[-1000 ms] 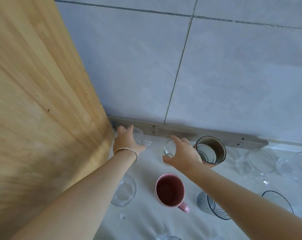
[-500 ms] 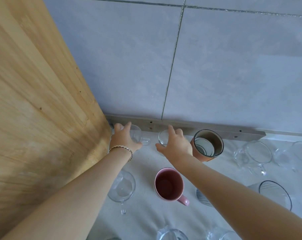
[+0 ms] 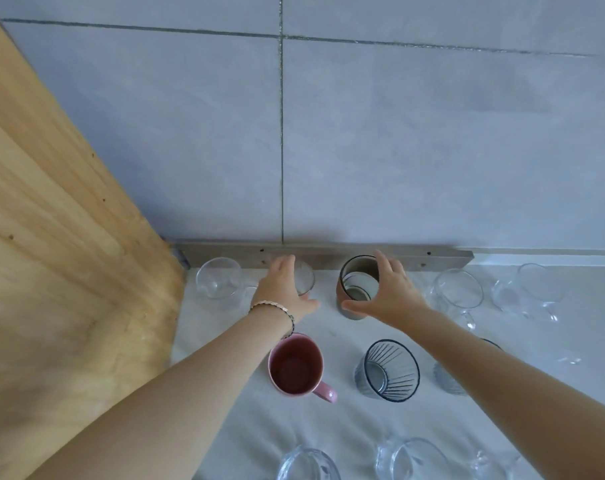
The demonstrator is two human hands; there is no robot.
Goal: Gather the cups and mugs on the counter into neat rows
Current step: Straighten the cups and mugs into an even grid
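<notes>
Against the back wall, my left hand (image 3: 282,289) wraps around a small clear glass (image 3: 306,277). Just to its right, my right hand (image 3: 389,294) grips a brown cup (image 3: 354,271) with a grey base, fingers over the rim and thumb at the front. A clear glass mug (image 3: 218,278) stands alone in the left corner. In front stand a pink mug (image 3: 296,365) and a ribbed dark-rimmed glass (image 3: 391,374). A second ribbed glass (image 3: 445,379) is half hidden under my right forearm. Two clear glass mugs (image 3: 460,292) (image 3: 536,285) stand at the back right.
A wooden panel (image 3: 69,237) walls off the left side. A grey strip (image 3: 329,252) runs along the foot of the tiled wall. More clear glasses (image 3: 308,464) (image 3: 412,457) stand at the near edge of the white counter (image 3: 225,393).
My left hand let go of the corner glass mug and moved right onto the small glass. My right hand left the small glass and took hold of the brown cup.
</notes>
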